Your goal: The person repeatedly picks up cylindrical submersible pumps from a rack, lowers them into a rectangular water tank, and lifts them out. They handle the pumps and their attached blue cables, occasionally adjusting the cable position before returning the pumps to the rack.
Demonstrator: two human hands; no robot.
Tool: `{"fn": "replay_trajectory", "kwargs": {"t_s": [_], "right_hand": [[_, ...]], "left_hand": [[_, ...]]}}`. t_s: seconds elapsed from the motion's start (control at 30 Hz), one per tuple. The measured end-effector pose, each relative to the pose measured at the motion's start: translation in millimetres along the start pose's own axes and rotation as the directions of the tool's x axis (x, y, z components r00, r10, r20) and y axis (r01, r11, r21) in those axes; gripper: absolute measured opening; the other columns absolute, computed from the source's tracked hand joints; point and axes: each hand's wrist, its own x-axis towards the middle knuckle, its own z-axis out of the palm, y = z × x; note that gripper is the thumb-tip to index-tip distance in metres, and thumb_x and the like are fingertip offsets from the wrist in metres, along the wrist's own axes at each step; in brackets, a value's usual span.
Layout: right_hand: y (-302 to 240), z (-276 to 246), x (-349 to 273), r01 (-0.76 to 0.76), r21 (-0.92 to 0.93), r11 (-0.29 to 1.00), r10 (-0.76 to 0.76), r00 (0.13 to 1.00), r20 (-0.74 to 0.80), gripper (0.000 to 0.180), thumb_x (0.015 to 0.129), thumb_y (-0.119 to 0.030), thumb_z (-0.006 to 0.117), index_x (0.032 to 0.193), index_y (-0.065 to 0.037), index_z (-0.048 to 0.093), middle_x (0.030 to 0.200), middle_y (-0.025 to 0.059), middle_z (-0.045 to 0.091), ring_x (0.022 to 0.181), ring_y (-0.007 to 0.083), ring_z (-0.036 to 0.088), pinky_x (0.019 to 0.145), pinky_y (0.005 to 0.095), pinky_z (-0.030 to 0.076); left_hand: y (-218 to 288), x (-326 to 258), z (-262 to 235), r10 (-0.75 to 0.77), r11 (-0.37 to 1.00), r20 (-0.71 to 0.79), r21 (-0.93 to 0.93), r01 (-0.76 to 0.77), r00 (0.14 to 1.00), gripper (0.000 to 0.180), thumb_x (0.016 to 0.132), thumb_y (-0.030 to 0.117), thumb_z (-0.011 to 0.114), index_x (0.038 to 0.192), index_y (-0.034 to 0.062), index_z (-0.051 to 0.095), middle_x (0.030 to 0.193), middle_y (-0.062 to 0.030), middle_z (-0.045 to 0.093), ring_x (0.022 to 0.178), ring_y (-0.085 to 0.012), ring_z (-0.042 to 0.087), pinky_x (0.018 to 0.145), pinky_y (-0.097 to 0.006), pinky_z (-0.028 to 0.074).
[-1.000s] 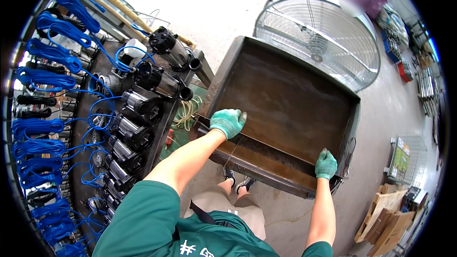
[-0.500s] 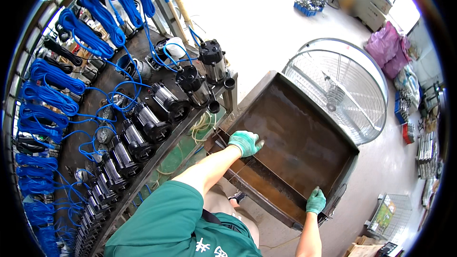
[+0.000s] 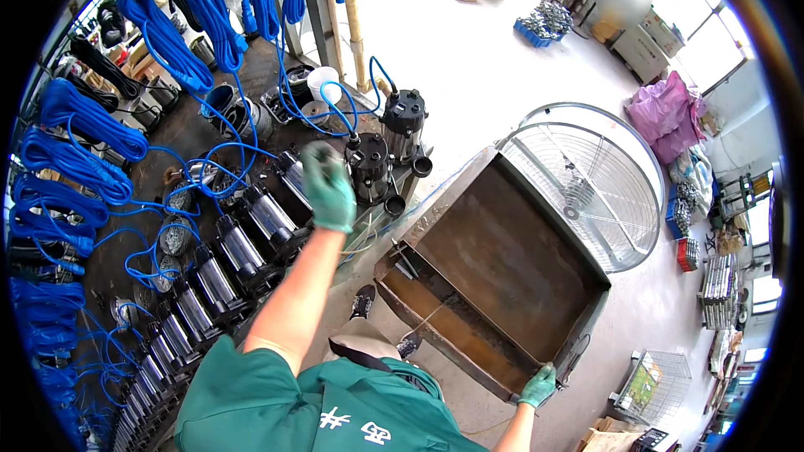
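My left hand (image 3: 329, 192), in a green glove, is over the bench edge among the submersible pumps, its fingers smeared by motion. Beside it stand two upright submersible pumps, one black-topped pump (image 3: 368, 166) and another a little farther off (image 3: 404, 124), each with a blue cable at its top. My right hand (image 3: 538, 385), gloved too, is closed on the near right rim of a rusty metal tank (image 3: 511, 255). A partition splits the tank into a wide far section and a narrow near one.
A long dark bench (image 3: 159, 226) at the left bears a row of lying steel pumps (image 3: 243, 238) and hanging blue cable coils (image 3: 79, 121). Beyond the tank stands a large round fan guard (image 3: 578, 192). A wire basket (image 3: 657, 381) is at the lower right.
My left hand has left the tank and moved up and left to the pumps. My right hand stays at the tank's near right corner. The view has shifted somewhat.
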Motion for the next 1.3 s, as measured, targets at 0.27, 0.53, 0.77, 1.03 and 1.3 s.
{"fn": "replay_trajectory", "kwargs": {"t_s": [0.27, 0.53, 0.77, 1.03, 1.3], "right_hand": [[11, 34, -105, -0.258, 0.24, 0.936, 0.241, 0.966, 0.097, 0.046, 0.109, -0.044, 0.053, 0.091, -0.004, 0.067, 0.071, 0.0012, 0.061, 0.059, 0.0101, 0.052, 0.054, 0.029, 0.045], [-20, 63, -116, -0.298, 0.245, 0.923, 0.229, 0.934, 0.274, 0.042, 0.109, -0.041, 0.053, 0.093, -0.005, 0.068, 0.069, -0.0001, 0.059, 0.055, 0.0083, 0.051, 0.049, 0.0275, 0.044], [-187, 95, -100, -0.296, 0.465, 0.834, -0.05, 0.8, 0.598, 0.046, 0.107, -0.026, 0.057, 0.15, -0.01, 0.053, 0.126, 0.007, 0.068, 0.108, 0.0156, 0.066, 0.088, 0.0306, 0.056], [-219, 55, -99, -0.441, 0.531, 0.724, 0.005, 0.773, 0.634, 0.053, 0.091, 0.004, 0.049, 0.142, -0.006, 0.059, 0.116, 0.0093, 0.07, 0.096, 0.0166, 0.069, 0.081, 0.0308, 0.06], [-150, 3, -64, 0.116, -0.004, 0.993, -0.101, 0.883, 0.459, 0.036, 0.089, -0.005, 0.062, 0.124, -0.004, 0.071, 0.104, 0.018, 0.071, 0.093, 0.0312, 0.068, 0.086, 0.0394, 0.056]], "left_hand": [[-64, 86, 34, -0.214, 0.655, 0.708, -0.406, 0.637, 0.673, 0.058, 0.106, 0.06, 0.051, 0.103, 0.0067, 0.073, 0.098, -0.0105, 0.078, 0.091, -0.0199, 0.073, 0.089, -0.03, 0.054], [11, 3, 23, -0.124, 0.853, 0.668, -0.306, 0.423, 0.734, 0.052, 0.109, 0.046, 0.055, 0.073, 0.0092, 0.061, 0.063, 0.0044, 0.051, 0.061, -0.0076, 0.043, 0.054, -0.029, 0.034], [134, -28, -13, 0.072, 0.71, 0.688, -0.544, 0.447, 0.723, 0.052, 0.111, 0.046, 0.049, 0.078, 0.0065, 0.057, 0.066, 0.0015, 0.05, 0.066, -0.0142, 0.054, 0.077, -0.038, 0.044], [146, -109, -13, 0.007, 0.544, 0.849, -0.447, 0.71, 0.529, 0.054, 0.11, 0.052, 0.047, 0.077, 0.0101, 0.054, 0.068, -0.0017, 0.052, 0.08, -0.0207, 0.062, 0.097, -0.045, 0.051], [6, -201, -34, -0.358, 0.779, 0.916, 0.184, 0.599, 0.183, 0.049, 0.11, 0.047, 0.052, 0.105, 0.0037, 0.076, 0.093, -0.0048, 0.074, 0.086, -0.0137, 0.063, 0.079, -0.032, 0.052]]}}
